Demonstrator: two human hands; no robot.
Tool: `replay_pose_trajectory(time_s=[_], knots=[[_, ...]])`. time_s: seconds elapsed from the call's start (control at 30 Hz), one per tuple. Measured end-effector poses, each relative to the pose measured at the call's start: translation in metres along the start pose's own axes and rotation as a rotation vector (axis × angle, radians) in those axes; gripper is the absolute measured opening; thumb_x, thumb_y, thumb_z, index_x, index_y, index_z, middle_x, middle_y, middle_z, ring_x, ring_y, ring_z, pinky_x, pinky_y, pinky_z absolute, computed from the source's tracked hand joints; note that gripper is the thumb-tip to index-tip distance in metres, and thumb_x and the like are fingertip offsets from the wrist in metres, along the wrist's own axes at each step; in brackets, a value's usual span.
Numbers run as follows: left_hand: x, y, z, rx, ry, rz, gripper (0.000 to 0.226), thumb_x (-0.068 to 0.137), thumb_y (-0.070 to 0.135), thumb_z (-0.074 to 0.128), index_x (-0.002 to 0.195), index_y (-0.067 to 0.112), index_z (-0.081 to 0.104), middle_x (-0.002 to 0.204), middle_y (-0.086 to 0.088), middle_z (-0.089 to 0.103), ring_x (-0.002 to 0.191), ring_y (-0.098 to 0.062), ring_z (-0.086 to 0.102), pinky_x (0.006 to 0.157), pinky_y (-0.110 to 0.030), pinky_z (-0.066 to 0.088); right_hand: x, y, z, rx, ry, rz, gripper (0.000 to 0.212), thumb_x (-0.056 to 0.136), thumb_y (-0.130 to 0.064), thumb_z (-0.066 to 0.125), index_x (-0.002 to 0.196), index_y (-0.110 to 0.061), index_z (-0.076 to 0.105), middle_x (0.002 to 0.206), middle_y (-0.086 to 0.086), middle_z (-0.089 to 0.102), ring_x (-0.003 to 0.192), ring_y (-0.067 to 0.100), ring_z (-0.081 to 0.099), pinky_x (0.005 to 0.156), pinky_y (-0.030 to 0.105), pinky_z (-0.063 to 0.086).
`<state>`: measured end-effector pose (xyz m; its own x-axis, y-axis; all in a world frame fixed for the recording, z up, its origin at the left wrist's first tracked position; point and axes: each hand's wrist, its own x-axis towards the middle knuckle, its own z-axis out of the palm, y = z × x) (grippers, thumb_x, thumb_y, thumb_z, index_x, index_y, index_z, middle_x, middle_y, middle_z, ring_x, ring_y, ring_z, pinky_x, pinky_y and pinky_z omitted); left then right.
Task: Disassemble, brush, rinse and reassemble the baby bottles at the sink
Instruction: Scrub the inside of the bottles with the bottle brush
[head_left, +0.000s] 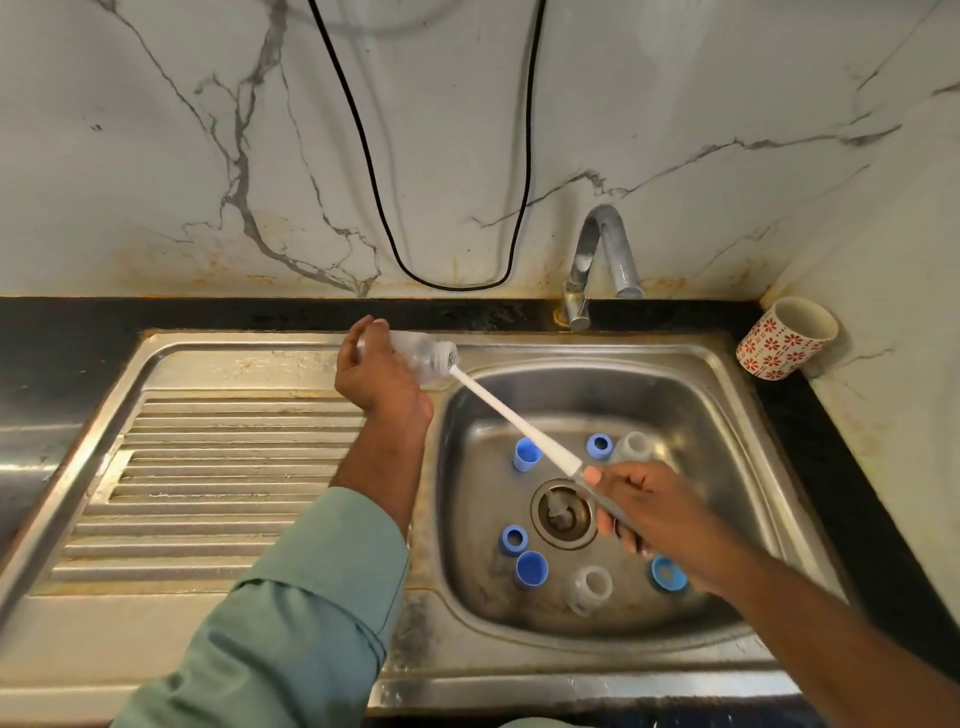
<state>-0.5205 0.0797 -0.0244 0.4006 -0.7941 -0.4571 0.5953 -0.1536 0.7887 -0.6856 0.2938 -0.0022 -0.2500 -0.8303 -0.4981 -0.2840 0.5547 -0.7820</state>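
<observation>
A: Where's the bottle (423, 356)?
B: Over the sink's (717, 364) back-left rim, left hand (371, 374) wrapped around it, base hidden.
A: The brush (511, 418)?
B: Head inside the bottle, bristles unclear; right hand's (649, 512) fingers curl around the handle, covering its end.

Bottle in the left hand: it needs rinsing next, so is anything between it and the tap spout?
Nothing visible. The bottle, held sideways by the left hand with the brush in its mouth, has open air across to the tap spout.
</observation>
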Motion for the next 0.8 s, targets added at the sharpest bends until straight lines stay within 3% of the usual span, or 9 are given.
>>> replay_pose_trajectory(time_s=[0.1,0.13,0.2,0.23,0.3,0.43,0.53,0.7,0.8], knots=[[-0.003,-0.003,0.002,0.067,-0.044,0.131,0.015,0.085,0.018,0.076,0.1,0.02,0.076,0.107,0.001,0.069,0.099,-0.017,0.062,0.073,-0.027,0.06,0.004,0.007,-0.014,-0.82,0.41,-0.344,0.03,0.095,-0.047,0.051,0.096,-0.022,0.067,0.079,-0.006,0.067,0.066,0.014,0.061,0.056,0.028,0.052],[-0.003,-0.002,0.003,0.072,-0.048,0.124,0.015,0.085,0.019,0.076,0.1,0.02,0.076,0.108,0.001,0.069,0.1,-0.017,0.062,0.071,-0.025,0.059,0.008,0.011,-0.018,-0.913,0.517,-0.455,0.032,0.092,-0.048,0.053,0.103,-0.022,0.068,0.085,-0.005,0.069,0.07,0.016,0.064,0.056,0.031,0.054],[-0.004,0.001,0.003,0.031,-0.042,0.043,0.015,0.083,0.02,0.079,0.098,0.02,0.076,0.106,0.0,0.068,0.103,-0.021,0.062,0.077,-0.033,0.061,0.012,0.01,-0.019,-0.714,0.54,-0.477,0.021,0.089,-0.045,0.061,0.098,-0.028,0.07,0.079,-0.007,0.068,0.065,0.012,0.061,0.054,0.029,0.052],[-0.004,0.004,0.003,-0.026,-0.057,-0.022,0.013,0.082,0.021,0.08,0.095,0.02,0.076,0.105,0.0,0.067,0.106,-0.025,0.062,0.083,-0.041,0.061,0.013,0.008,-0.013,-0.466,0.469,-0.411,0.01,0.09,-0.041,0.064,0.087,-0.033,0.068,0.07,-0.005,0.065,0.059,0.009,0.056,0.052,0.025,0.048],[-0.004,0.008,0.003,-0.118,-0.114,-0.113,0.013,0.081,0.021,0.081,0.092,0.021,0.073,0.107,-0.004,0.067,0.109,-0.029,0.063,0.088,-0.051,0.058,0.013,0.008,0.007,0.04,0.244,-0.199,0.02,0.092,-0.029,0.064,0.074,-0.022,0.07,0.061,0.004,0.06,0.048,0.011,0.046,0.044,0.023,0.037],[0.001,0.016,0.002,-0.147,-0.329,-0.247,0.032,0.08,0.028,0.081,0.099,0.012,0.061,0.092,-0.006,0.061,0.087,-0.026,0.062,0.073,-0.043,0.059,0.003,0.015,0.015,0.427,-0.186,0.042,0.037,0.097,-0.03,0.054,0.093,0.004,0.068,0.062,0.011,0.055,0.041,0.014,0.035,0.041,0.023,0.025],[0.002,0.025,0.002,-0.105,-0.455,-0.381,0.024,0.083,0.03,0.075,0.097,0.016,0.061,0.081,-0.006,0.057,0.074,-0.022,0.059,0.071,-0.037,0.056,0.005,0.013,0.001,0.289,-0.216,-0.001,0.034,0.097,-0.031,0.055,0.095,-0.001,0.072,0.06,0.008,0.055,0.041,0.013,0.038,0.039,0.023,0.029],[0.006,0.021,0.0,-0.016,-0.346,-0.35,0.046,0.079,0.027,0.08,0.118,0.011,0.063,0.098,-0.011,0.056,0.085,-0.027,0.062,0.063,-0.04,0.057,0.023,0.006,-0.023,-0.539,0.308,-0.41,0.023,0.091,-0.038,0.063,0.095,-0.018,0.074,0.065,-0.004,0.061,0.056,0.01,0.053,0.056,0.027,0.047],[0.006,0.023,0.005,-0.053,-0.347,-0.301,0.049,0.076,0.029,0.083,0.117,0.009,0.064,0.106,-0.013,0.058,0.095,-0.03,0.063,0.069,-0.044,0.058,0.017,0.001,-0.014,-0.527,0.341,-0.451,0.022,0.09,-0.04,0.062,0.1,-0.023,0.072,0.066,-0.005,0.059,0.06,0.008,0.055,0.06,0.03,0.05]])
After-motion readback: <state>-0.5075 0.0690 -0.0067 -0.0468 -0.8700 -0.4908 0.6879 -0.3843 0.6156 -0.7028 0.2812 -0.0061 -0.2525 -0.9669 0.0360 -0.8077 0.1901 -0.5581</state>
